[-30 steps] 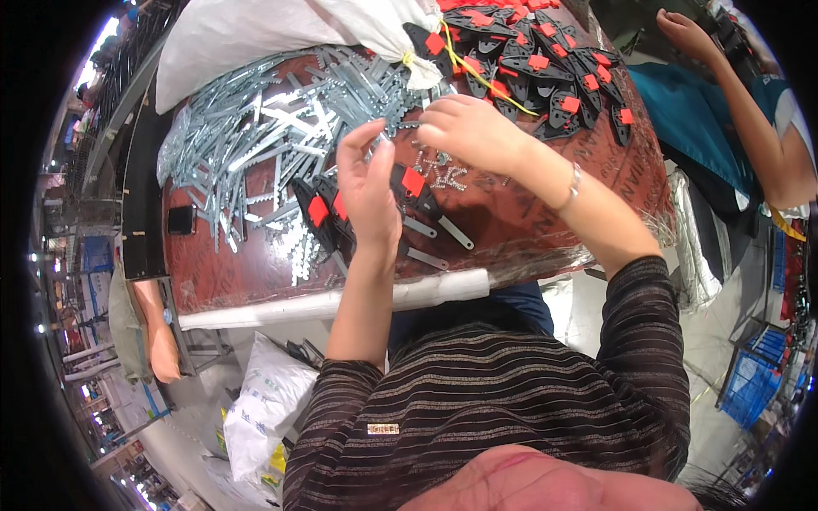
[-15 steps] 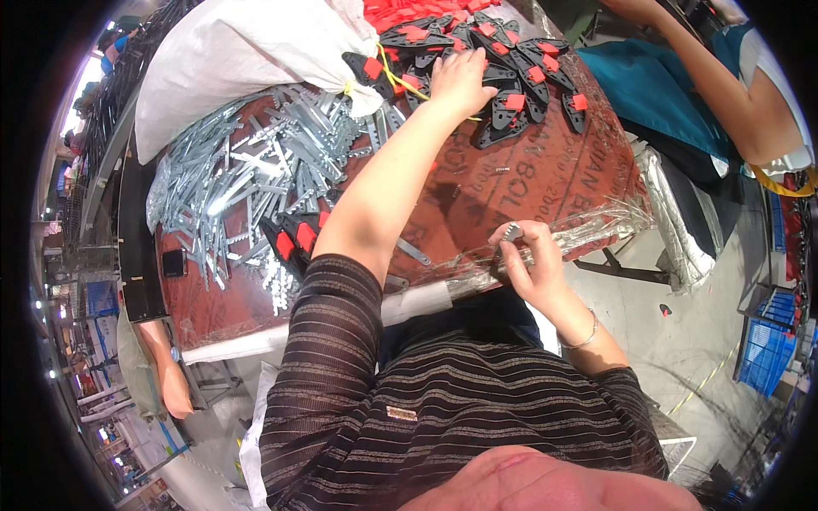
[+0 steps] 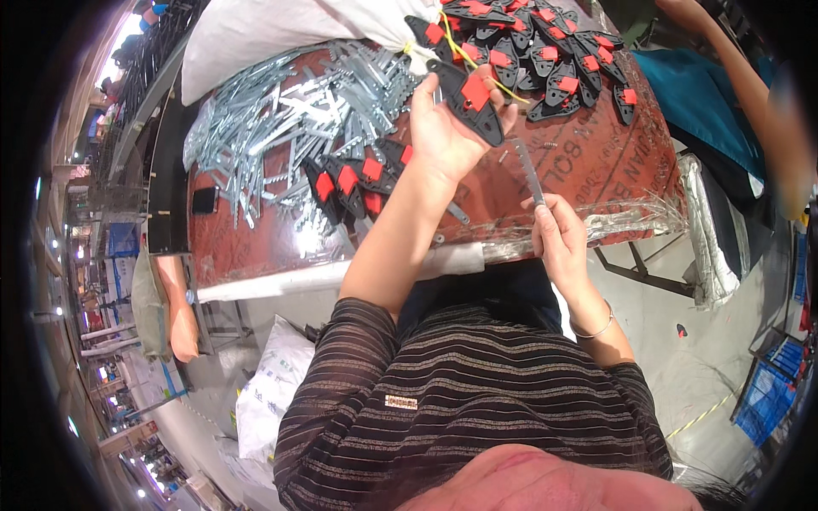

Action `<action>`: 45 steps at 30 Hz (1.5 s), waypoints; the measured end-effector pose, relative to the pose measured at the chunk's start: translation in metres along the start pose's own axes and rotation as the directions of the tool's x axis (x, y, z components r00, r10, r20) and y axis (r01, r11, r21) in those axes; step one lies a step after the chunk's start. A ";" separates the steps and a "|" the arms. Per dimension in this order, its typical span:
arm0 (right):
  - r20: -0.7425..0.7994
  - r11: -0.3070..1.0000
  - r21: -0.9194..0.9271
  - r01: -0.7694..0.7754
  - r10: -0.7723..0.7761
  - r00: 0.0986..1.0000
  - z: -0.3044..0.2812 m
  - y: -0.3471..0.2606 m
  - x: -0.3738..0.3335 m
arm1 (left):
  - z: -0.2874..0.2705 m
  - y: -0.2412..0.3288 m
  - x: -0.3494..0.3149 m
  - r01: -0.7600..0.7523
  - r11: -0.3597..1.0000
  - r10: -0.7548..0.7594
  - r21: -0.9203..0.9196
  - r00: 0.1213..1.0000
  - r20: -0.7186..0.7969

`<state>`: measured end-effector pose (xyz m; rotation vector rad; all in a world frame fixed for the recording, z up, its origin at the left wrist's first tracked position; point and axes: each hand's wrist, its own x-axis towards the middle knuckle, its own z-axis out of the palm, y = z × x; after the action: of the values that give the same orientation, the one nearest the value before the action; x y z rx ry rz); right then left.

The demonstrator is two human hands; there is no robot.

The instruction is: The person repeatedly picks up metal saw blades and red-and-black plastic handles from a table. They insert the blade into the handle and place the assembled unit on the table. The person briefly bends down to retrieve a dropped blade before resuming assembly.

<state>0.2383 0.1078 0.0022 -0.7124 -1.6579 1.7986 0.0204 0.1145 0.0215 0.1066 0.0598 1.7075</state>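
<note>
My left hand [image 3: 443, 149] is closed around a black wing-shaped plastic piece with a red tab [image 3: 460, 100], held tilted above the table. In my right hand [image 3: 562, 238], thumb and fingers pinch the near end of a notched metal strip [image 3: 528, 175]. The strip points away from me, its far end close to the plastic piece but apart from it. Beyond my hands lies a heap of similar black pieces [image 3: 550, 68] with red tabs. Several more black pieces [image 3: 349, 180] lie left of my left forearm, beside a large pile of metal strips [image 3: 294, 115].
The red-brown table [image 3: 596, 175] has a plastic-wrapped near edge. A white sack [image 3: 281, 25] rests at the back left, with a yellow cord [image 3: 464, 55] beside it. A small black rectangular object [image 3: 204, 200] lies at left. Other people's arms show at right [image 3: 740, 72] and left [image 3: 181, 319].
My left hand has taken a black piece from the heap and drawn it back toward me. My right hand has turned, and the metal strip now shows along its length.
</note>
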 end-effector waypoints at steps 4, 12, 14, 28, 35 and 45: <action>0.078 0.997 -0.032 -0.068 0.071 0.994 0.007 -0.011 -0.014 | 0.001 -0.003 -0.026 -0.148 0.989 0.143 0.001 0.950 -0.277; 0.138 0.991 -0.080 -0.106 0.117 0.984 0.019 -0.018 -0.029 | 0.005 0.001 -0.053 -0.307 0.951 0.292 0.032 0.861 -0.416; 0.152 0.989 -0.098 -0.114 0.128 0.980 0.023 -0.019 -0.030 | 0.006 0.000 -0.057 -0.319 0.944 0.326 0.083 0.860 -0.393; 0.219 0.988 -0.073 -0.136 0.149 0.964 0.041 -0.018 -0.015 | 0.012 -0.024 -0.076 -0.257 0.924 0.346 0.284 0.879 -0.329; 0.261 0.996 -0.020 -0.087 0.089 0.961 0.056 -0.004 0.003 | 0.004 -0.012 -0.082 -0.353 0.892 0.437 0.283 0.832 -0.342; 0.319 0.990 0.010 -0.139 0.128 0.939 0.076 0.000 0.025 | -0.001 0.000 -0.089 -0.361 0.874 0.465 0.325 0.815 -0.344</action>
<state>0.1660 0.0746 0.0086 -0.5525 -1.8150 2.1237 0.0324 0.0265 0.0168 -0.0687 0.6094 2.1371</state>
